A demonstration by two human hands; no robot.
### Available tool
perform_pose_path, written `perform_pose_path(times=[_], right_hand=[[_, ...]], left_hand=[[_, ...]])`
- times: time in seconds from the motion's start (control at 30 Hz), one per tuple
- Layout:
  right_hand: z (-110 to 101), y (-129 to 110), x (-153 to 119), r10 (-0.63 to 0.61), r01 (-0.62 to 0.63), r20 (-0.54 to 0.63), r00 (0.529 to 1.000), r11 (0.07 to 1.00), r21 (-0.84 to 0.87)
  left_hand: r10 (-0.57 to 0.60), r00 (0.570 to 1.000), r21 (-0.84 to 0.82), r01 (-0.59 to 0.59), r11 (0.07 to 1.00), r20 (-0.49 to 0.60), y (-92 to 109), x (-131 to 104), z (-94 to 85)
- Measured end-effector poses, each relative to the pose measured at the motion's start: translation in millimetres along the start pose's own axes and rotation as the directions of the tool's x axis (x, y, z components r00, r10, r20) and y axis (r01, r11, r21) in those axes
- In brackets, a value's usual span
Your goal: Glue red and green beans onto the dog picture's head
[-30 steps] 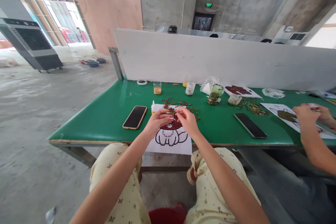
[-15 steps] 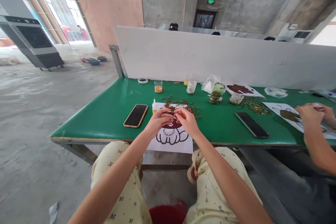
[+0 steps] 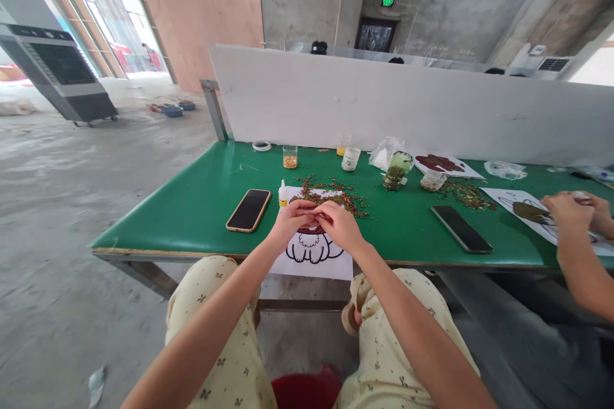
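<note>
A white sheet with a black animal outline [image 3: 311,255] lies at the near edge of the green table [image 3: 192,211]. Its upper part is covered with dark red beans. My left hand [image 3: 290,222] and my right hand [image 3: 341,225] meet over that red patch, fingertips pinched together and touching each other. What the fingertips pinch is too small to see. A pile of loose red and brown beans [image 3: 336,192] spreads just beyond my hands. A small glue bottle with a yellow band [image 3: 283,194] stands left of the pile.
A phone [image 3: 248,209] lies left of the sheet, another phone [image 3: 461,229] to the right. Small cups of grain [image 3: 289,157] and jars [image 3: 394,171] stand further back before a white partition [image 3: 407,108]. Another person's hands [image 3: 573,211] work on a sheet at far right.
My two hands have drawn slightly closer together and lower over the red patch. The view has shifted a little; the other person's hands stay on their sheet.
</note>
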State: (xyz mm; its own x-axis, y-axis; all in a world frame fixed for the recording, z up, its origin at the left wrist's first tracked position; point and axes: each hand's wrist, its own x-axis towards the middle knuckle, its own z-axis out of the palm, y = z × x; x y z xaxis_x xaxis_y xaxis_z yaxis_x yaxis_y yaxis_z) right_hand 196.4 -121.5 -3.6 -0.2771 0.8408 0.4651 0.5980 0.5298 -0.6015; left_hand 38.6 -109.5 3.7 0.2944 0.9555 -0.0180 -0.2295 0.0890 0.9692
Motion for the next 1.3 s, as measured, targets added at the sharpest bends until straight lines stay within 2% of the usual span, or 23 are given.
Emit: perform_pose_path(times=[0.23,0.37,0.53,0.63,0.7,0.83,0.97,1.07,1.13,1.2,1.3], right_hand=[[-2,0,-2,-0.010,0.014,0.024,1.000,0.989,-0.150],[-2,-3,-2,0.029,-0.032,-0.017,0.999,0.977,-0.209],[-11,2,2,0.172,-0.204,-0.133,0.976,0.935,-0.290],[-26,12,2,0.309,-0.360,-0.195,0.931,0.869,-0.339],[-38,20,1,0.396,-0.440,-0.193,0.898,0.828,-0.349],[-59,33,-6,0.477,-0.484,-0.097,0.874,0.832,-0.272],[-71,45,-14,0.501,-0.504,-0.078,0.862,0.830,-0.240],[-77,53,-21,0.549,-0.544,-0.040,0.835,0.810,-0.218],[-80,59,-26,0.583,-0.571,0.082,0.808,0.810,-0.131],[-82,62,-30,0.588,-0.596,0.250,0.769,0.801,-0.050],[-84,63,-36,0.586,-0.620,0.409,0.699,0.782,-0.061]], left_hand=[[-0.047,0.998,0.011,0.047,0.999,0.045,-1,0,2.3],[-0.065,0.997,0.018,0.064,0.998,0.034,0,0,2.4],[-0.071,0.997,0.057,0.073,0.996,-0.033,3,-1,1.1],[-0.090,0.994,0.081,0.095,0.992,-0.068,4,-1,0.2],[-0.105,0.992,0.089,0.111,0.990,-0.076,3,0,-0.6],[-0.120,0.988,0.091,0.128,0.988,-0.093,3,1,-1.5],[-0.135,0.986,0.095,0.144,0.985,-0.094,3,1,-0.8],[-0.128,0.987,0.086,0.136,0.987,-0.099,2,1,-0.8],[-0.114,0.989,0.090,0.123,0.988,-0.099,1,1,-1.2],[-0.106,0.989,0.100,0.116,0.988,-0.099,1,1,-1.3],[-0.108,0.989,0.100,0.118,0.988,-0.099,3,1,-0.6]])
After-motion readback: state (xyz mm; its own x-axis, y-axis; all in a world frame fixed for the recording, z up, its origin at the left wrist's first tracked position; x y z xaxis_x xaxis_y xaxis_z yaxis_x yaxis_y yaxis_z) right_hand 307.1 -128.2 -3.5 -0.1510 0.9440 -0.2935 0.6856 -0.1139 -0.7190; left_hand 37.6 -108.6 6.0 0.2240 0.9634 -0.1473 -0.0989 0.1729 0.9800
